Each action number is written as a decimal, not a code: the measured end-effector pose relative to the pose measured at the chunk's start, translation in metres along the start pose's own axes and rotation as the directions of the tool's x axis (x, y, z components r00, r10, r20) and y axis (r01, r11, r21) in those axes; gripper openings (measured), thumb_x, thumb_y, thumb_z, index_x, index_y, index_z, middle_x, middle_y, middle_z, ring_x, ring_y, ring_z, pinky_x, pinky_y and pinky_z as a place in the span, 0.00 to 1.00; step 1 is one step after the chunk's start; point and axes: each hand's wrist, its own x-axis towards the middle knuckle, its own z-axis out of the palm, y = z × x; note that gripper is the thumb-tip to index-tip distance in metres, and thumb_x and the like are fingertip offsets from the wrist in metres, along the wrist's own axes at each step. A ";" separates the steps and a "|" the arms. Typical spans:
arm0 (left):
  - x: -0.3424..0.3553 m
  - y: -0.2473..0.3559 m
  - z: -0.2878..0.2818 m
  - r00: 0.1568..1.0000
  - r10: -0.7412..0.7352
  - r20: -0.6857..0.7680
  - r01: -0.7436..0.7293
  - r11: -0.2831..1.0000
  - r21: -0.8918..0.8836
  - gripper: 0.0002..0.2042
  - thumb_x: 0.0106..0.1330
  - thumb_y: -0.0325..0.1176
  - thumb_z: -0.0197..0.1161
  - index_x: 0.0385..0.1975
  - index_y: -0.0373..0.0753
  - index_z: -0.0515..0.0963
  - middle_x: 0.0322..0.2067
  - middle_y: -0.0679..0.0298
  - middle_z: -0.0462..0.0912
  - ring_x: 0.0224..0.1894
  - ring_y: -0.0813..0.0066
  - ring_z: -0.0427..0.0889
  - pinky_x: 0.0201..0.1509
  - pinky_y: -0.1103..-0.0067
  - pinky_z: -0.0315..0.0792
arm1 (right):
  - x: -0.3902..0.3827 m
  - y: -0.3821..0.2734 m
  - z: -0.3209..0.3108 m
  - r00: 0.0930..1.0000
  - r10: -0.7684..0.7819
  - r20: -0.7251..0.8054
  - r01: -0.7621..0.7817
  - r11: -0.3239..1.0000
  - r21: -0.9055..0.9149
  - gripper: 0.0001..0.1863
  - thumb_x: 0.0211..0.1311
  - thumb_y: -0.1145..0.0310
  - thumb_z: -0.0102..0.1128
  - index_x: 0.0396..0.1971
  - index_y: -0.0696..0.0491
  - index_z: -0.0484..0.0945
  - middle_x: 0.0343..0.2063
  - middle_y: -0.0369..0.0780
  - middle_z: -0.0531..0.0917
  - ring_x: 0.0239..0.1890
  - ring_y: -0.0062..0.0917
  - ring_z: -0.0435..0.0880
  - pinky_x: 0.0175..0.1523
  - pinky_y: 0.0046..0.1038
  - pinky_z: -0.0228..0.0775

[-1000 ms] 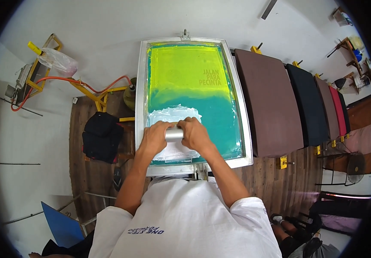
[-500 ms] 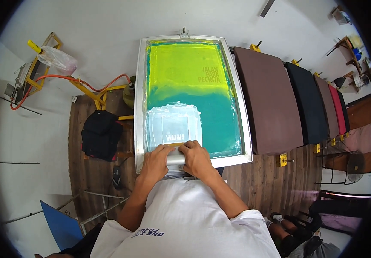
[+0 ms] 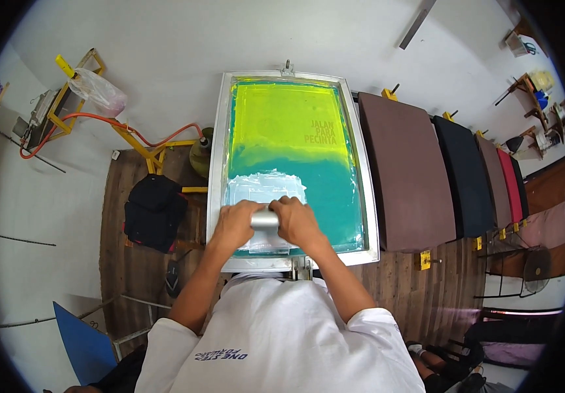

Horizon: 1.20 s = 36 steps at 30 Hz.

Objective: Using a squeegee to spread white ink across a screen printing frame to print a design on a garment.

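A printing screen [image 3: 371,223] with a pale metal frame lies in front of me, its mesh [image 3: 329,203] yellow-green at the far part and teal nearer. On the near left of the mesh is a smeared patch of white ink [image 3: 266,185]. My left hand [image 3: 233,226] and my right hand [image 3: 297,224] are closed on the two ends of a silver-handled squeegee [image 3: 265,219], which sits over the white patch. The squeegee's lower edge is hidden beneath its handle and my fingers.
Several padded boards in brown [image 3: 407,170], black [image 3: 464,177] and red [image 3: 509,170] run off to the right. Left of the screen are a dark bundle of cloth [image 3: 156,213], an orange hose [image 3: 109,120] and a blue panel [image 3: 83,344]. A person's legs [image 3: 432,365] show at lower right.
Both hands have slid the squeegee from the screen's near edge forward over the white ink. The near edge of the frame and its clamp now show, and the whole view has shifted slightly.
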 end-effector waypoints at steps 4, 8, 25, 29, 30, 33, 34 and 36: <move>-0.053 0.003 0.029 0.993 -0.067 0.099 0.046 0.978 0.203 0.36 0.47 0.14 0.63 0.62 0.41 0.71 0.62 0.55 0.71 0.65 0.63 0.70 0.67 0.62 0.55 | -0.042 0.002 0.040 0.996 -0.043 -0.081 0.046 0.999 0.028 0.30 0.37 0.81 0.66 0.48 0.51 0.73 0.51 0.43 0.75 0.52 0.44 0.74 0.49 0.45 0.72; -0.079 0.038 0.009 0.979 -0.142 0.145 0.121 0.982 0.147 0.33 0.48 0.15 0.63 0.60 0.39 0.74 0.60 0.54 0.74 0.62 0.62 0.73 0.66 0.62 0.55 | -0.068 -0.020 0.007 0.994 -0.044 0.101 0.037 0.997 0.072 0.29 0.40 0.80 0.64 0.50 0.51 0.75 0.50 0.42 0.76 0.53 0.42 0.73 0.50 0.45 0.67; -0.062 0.028 0.003 0.978 -0.108 0.179 0.083 0.986 0.142 0.32 0.47 0.15 0.62 0.58 0.40 0.76 0.59 0.56 0.76 0.62 0.65 0.73 0.65 0.64 0.57 | -0.062 -0.018 0.009 0.999 -0.013 0.043 0.012 0.999 0.033 0.29 0.40 0.78 0.66 0.49 0.51 0.75 0.51 0.42 0.77 0.54 0.39 0.75 0.53 0.45 0.67; -0.052 0.024 -0.003 0.990 -0.095 0.105 0.086 0.992 0.088 0.29 0.49 0.14 0.63 0.56 0.37 0.77 0.57 0.54 0.77 0.59 0.61 0.75 0.66 0.64 0.57 | -0.044 -0.021 0.004 0.999 -0.034 -0.018 0.034 0.999 -0.002 0.25 0.42 0.80 0.63 0.47 0.52 0.77 0.46 0.41 0.79 0.51 0.38 0.77 0.50 0.45 0.67; -0.045 0.025 -0.002 0.995 -0.077 0.065 0.071 0.993 0.096 0.30 0.49 0.13 0.63 0.57 0.38 0.77 0.57 0.53 0.76 0.60 0.61 0.75 0.66 0.63 0.57 | -0.039 -0.018 0.009 0.993 -0.049 -0.110 0.048 0.999 -0.013 0.24 0.44 0.80 0.62 0.47 0.52 0.77 0.46 0.41 0.79 0.51 0.38 0.77 0.50 0.45 0.67; -0.042 0.008 0.016 0.998 -0.033 0.045 0.026 0.988 0.149 0.30 0.49 0.13 0.62 0.57 0.38 0.76 0.58 0.53 0.75 0.61 0.61 0.74 0.66 0.62 0.57 | -0.040 -0.012 0.032 0.990 -0.014 -0.137 0.015 1.000 0.006 0.26 0.45 0.82 0.60 0.49 0.53 0.76 0.51 0.42 0.77 0.56 0.40 0.74 0.53 0.45 0.67; -0.047 0.010 0.017 0.996 -0.053 0.066 0.042 0.986 0.163 0.30 0.50 0.14 0.63 0.58 0.38 0.76 0.60 0.53 0.73 0.62 0.61 0.73 0.66 0.63 0.57 | -0.044 -0.010 0.042 0.987 -0.008 -0.163 0.012 1.000 0.021 0.27 0.44 0.81 0.61 0.51 0.53 0.75 0.52 0.42 0.76 0.57 0.41 0.73 0.54 0.45 0.66; -0.057 0.018 0.013 0.990 -0.085 0.116 0.065 0.984 0.168 0.30 0.50 0.15 0.63 0.58 0.38 0.76 0.59 0.54 0.74 0.62 0.61 0.73 0.66 0.63 0.57 | -0.054 -0.011 0.035 0.992 -0.010 -0.124 0.009 1.000 -0.004 0.31 0.42 0.80 0.64 0.54 0.52 0.74 0.54 0.42 0.75 0.60 0.41 0.71 0.57 0.46 0.65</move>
